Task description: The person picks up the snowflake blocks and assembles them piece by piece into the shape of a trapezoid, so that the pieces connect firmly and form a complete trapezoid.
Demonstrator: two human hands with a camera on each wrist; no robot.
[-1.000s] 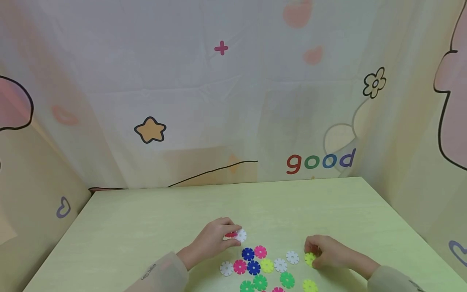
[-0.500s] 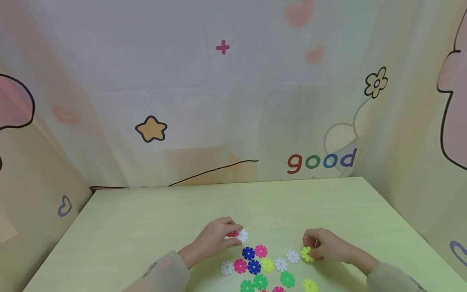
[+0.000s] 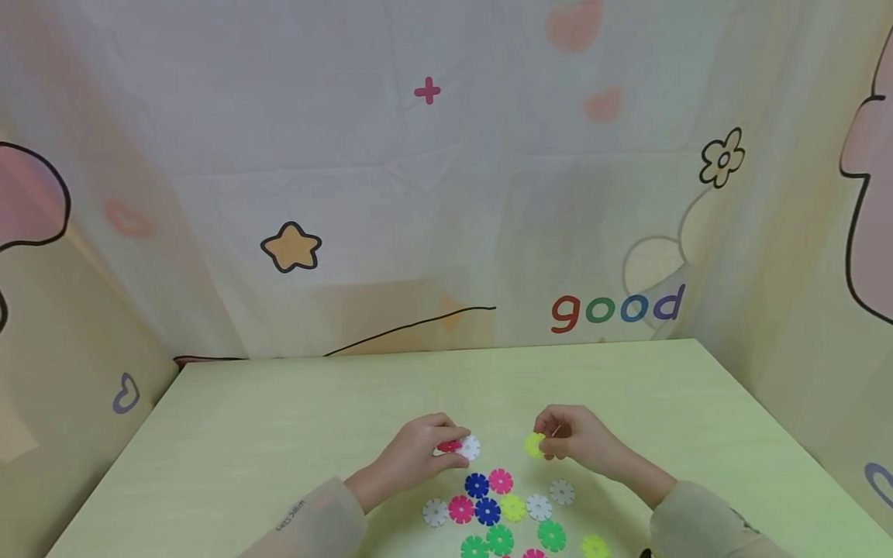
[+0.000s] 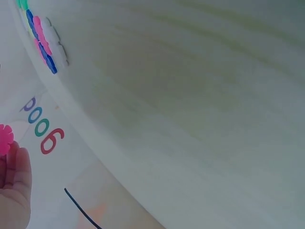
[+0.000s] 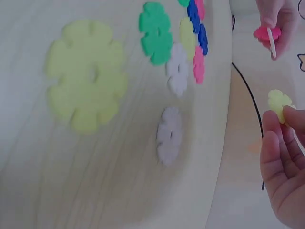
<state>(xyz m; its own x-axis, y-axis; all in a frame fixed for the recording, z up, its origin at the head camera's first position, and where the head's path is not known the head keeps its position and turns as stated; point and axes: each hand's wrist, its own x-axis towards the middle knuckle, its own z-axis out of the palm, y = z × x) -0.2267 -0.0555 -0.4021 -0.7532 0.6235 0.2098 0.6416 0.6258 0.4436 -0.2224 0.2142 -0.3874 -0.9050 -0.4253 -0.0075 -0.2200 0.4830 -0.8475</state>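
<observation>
Pale table [image 3: 279, 411] — enclosed at rear and both sides. Rear curtain [image 3: 349, 139]: creased, printed with orange star [image 3: 291, 247], flower [image 3: 724, 160] and multicoloured lettering [image 3: 614, 310], "good". Side panels [image 3: 77, 325]: purple hearts [image 3: 126, 394], black-outlined pink shapes [image 3: 31, 194].

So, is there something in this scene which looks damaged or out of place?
No damage or spill stands out: the notched discs on the table look whole. One odd thing: a small dark item at the head view's bottom edge, beside the right sleeve. It is unlike the notched discs, but too cut off to identify.
</observation>
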